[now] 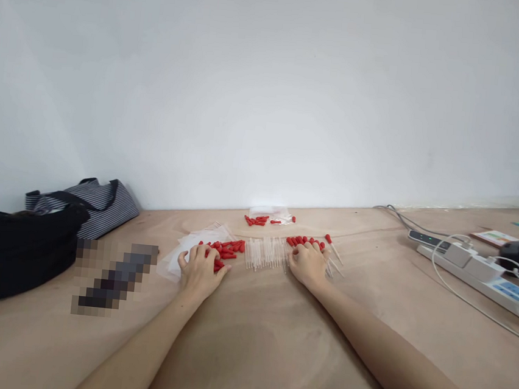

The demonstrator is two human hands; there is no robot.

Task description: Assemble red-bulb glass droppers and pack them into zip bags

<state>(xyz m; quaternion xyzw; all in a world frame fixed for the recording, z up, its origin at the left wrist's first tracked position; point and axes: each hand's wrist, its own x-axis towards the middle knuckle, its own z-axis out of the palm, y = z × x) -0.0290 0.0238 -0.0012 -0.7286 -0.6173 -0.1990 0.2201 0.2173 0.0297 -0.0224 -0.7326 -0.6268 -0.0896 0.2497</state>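
My left hand reaches over a pile of red rubber dropper bulbs, fingers spread and bent, fingertips touching the pile. Under that pile lie translucent plastic bags. A row of thin clear glass tubes lies side by side between my hands. At the row's right end is my right hand, its fingers curled down and closed; what they hold is hidden. Just beyond its knuckles, several red bulbs line up. A dropper with a red bulb on its tube lies slanted to the right.
More red bulbs and a clear bag lie farther back near the wall. On the left stand a black bag and a striped bag, with a blurred dark object before them. A power strip with cables occupies the right.
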